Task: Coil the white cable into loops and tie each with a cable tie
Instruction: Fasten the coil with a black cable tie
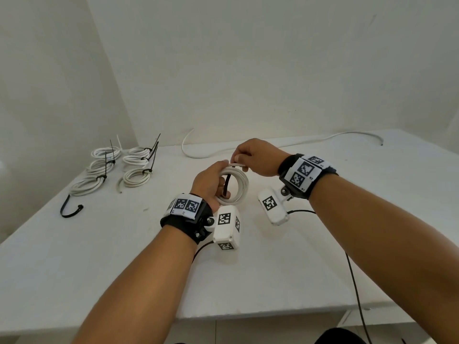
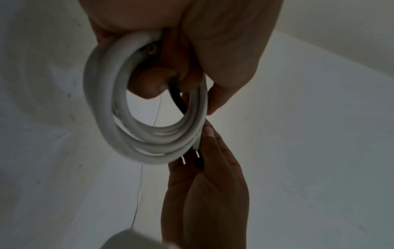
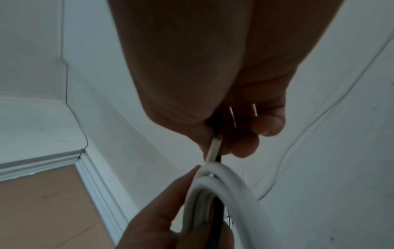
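Observation:
A small coil of white cable point(image 1: 236, 186) point(image 2: 127, 131) point(image 3: 213, 183) is held upright above the table's middle. My left hand point(image 1: 211, 182) grips its left side, fingers curled through the ring, and also holds a black cable tie point(image 1: 226, 184) point(image 2: 178, 101) that crosses the ring. My right hand point(image 1: 253, 157) pinches the coil's top, where the cable's cut end point(image 3: 213, 148) with two bare wires point(image 3: 254, 110) reaches into the palm. The tie's far end is hidden in that hand.
Several tied white coils point(image 1: 116, 167) lie at the table's back left, their black tie tails sticking up. One loose black tie point(image 1: 69, 207) lies near the left edge. A long uncoiled white cable point(image 1: 285, 144) runs along the back wall. Black camera leads point(image 1: 355, 294) hang off the front.

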`<state>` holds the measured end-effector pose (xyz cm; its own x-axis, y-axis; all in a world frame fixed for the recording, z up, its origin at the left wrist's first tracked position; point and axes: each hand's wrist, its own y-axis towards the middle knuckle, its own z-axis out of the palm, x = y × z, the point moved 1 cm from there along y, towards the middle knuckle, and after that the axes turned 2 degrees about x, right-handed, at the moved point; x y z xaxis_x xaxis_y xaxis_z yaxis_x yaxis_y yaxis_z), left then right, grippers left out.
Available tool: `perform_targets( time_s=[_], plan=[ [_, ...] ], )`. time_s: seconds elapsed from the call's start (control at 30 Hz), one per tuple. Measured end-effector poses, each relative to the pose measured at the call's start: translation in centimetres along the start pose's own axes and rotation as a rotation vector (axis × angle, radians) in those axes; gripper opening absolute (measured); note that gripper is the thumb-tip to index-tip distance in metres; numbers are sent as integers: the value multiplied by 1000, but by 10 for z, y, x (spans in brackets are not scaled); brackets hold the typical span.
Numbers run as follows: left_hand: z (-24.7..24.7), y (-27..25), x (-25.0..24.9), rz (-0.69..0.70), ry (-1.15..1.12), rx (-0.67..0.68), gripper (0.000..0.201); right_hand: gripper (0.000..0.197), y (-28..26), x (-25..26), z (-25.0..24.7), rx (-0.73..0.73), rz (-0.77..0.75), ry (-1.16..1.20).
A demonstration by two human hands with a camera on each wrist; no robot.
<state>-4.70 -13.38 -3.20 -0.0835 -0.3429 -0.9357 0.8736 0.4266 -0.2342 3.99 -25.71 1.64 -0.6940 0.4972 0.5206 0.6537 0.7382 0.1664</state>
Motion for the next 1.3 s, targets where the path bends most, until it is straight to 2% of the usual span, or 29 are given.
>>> perform_targets(
  time_s=[0.17,0.27,0.47,0.53,0.63,0.7,0.8,0.87,0.93,1.0,1.17,1.3],
  plan=[
    [2,2,4,6,4,7,27,25,1,9,5,11,47,100],
    [3,1,8,13,6,9,29,26,2,12,11,-13,54,66],
    [1,1,8,20,64,26,32,19,2,8,18,-57,87,102],
    [-1,2,8,11,43,-2,38,15,2,11,18,-100,47,52],
    [-7,3,6,23,31,-77,29,30,-6,19,12,-168,-129,-24],
    [-10,3,3,30,34,-124,18,34,-12,25,12,-87,-237,-103],
    [-17,5,-1,8,-43,-171,21,38,-16,26,20,112,-241,-314],
    [-20,6,-2,-5,-75,-182,23,44,-17,23,26,161,-235,-418],
    [-22,6,-2,-6,-84,-181,21,49,-16,23,31,146,-250,-441],
    [-22,6,-2,2,-82,-186,18,43,-15,24,34,105,-296,-430],
    [-24,5,-3,20,-76,-177,17,16,-14,19,38,13,-392,-319],
    [-19,7,0,33,-21,-139,18,9,-14,20,38,-128,-481,-182]
  ],
)
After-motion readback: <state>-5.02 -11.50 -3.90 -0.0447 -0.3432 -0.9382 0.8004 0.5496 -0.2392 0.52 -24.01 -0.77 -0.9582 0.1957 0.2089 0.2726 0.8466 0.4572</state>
